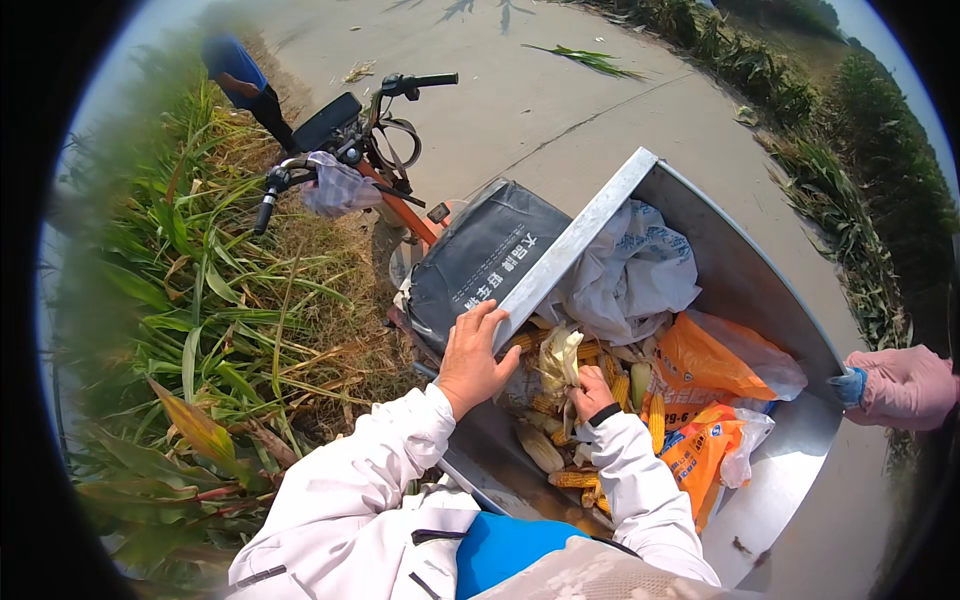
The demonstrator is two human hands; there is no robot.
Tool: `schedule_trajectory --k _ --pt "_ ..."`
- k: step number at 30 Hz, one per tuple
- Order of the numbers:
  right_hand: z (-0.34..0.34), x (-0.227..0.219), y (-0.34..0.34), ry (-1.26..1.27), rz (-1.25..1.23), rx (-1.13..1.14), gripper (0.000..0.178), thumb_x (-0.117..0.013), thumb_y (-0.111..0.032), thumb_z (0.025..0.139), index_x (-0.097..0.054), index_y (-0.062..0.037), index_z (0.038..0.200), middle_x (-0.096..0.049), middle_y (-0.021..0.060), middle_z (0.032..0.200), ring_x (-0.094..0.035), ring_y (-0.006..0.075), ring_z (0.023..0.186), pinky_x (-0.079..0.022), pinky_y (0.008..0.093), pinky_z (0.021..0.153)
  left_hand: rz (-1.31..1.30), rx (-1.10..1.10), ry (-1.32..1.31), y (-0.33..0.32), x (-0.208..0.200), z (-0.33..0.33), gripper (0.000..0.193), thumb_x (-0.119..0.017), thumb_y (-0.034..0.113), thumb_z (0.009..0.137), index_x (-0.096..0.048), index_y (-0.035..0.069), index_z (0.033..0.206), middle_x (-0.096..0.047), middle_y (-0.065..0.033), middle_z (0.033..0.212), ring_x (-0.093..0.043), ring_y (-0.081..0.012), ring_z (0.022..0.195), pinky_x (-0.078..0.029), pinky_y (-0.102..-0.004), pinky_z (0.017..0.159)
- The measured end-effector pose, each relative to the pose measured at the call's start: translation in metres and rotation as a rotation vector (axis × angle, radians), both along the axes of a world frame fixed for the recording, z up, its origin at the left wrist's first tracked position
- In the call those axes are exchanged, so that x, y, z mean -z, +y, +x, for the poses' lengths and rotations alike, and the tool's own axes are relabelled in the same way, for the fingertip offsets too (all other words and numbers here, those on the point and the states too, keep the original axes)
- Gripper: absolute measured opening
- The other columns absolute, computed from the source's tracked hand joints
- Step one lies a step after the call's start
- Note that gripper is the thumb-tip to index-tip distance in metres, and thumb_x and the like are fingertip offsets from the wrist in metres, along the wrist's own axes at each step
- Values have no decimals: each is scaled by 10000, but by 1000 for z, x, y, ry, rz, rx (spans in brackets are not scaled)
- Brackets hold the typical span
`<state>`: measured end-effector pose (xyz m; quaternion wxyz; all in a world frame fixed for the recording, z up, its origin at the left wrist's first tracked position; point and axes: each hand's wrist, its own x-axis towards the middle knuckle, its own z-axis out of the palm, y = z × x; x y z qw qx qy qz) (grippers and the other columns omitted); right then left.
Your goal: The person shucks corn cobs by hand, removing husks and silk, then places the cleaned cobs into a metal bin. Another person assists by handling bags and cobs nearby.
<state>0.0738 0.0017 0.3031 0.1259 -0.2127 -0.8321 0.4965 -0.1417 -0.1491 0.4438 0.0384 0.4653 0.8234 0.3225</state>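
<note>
My left hand [472, 362] lies with its fingers stretched out against the near end of the metal rim [575, 245] of a cart's cargo box. Inside the box, my right hand [593, 393] pinches a pale, loose corn husk [559, 362]; whether an ear is still inside it is hidden. Around and below that hand lie several yellow ears of corn [656, 424], some bare. An ear in a pale husk [538, 446] rests to the left. A crumpled white sack [636, 285] fills the far part of the box, with orange plastic bags [705, 360] on the right.
In front of the box is a dark padded seat [490, 255], then orange-framed handlebars [375, 125] with a cloth hung on them. A co-worker's pink sleeve [905, 388] reaches the box's right edge. Another person [238, 75] stands upper left. Tall green plants [200, 290] border the concrete road [520, 110].
</note>
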Motion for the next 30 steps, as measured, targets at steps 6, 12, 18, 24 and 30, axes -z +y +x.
schedule_trajectory --k 6,12,18,24,30 --pt "29 -182 -15 59 -719 -23 394 -479 -95 961 -541 44 1325 -655 69 1163 -614 144 1024 -482 288 916 227 596 -117 7 -25 29 849 -842 260 743 -428 105 1467 -321 -169 1568 -308 -388 1458 -295 -469 1187" --pt "50 -229 -56 310 -781 197 366 -510 -137 964 -606 69 1251 -684 106 1128 -674 167 969 -532 285 878 69 847 -870 10 -77 52 637 -817 164 761 -521 31 1310 -607 -115 1289 -565 -220 1213 -430 -353 1052" --pt "58 -229 -84 443 -763 328 367 -517 -191 1008 -597 38 1283 -682 83 1119 -669 153 955 -531 269 836 172 681 -1349 -9 -88 72 689 -798 100 753 -441 24 1338 -575 -72 1242 -527 -128 1155 -431 -298 1006" --pt "78 -226 -94 353 -682 315 390 -542 -285 1031 -628 52 1209 -708 71 997 -674 128 855 -530 249 766 289 667 -1730 -22 -105 103 942 -793 556 799 -360 25 1446 -548 -85 1303 -566 -170 1182 -463 -322 1028" --pt "102 -254 -86 461 -1012 416 397 -513 -289 1056 -605 57 1227 -698 108 1084 -688 168 935 -571 290 817 180 746 -1521 -8 -97 110 504 -584 398 1011 -533 4 1320 -641 -94 1181 -598 -130 1055 -483 -296 943"
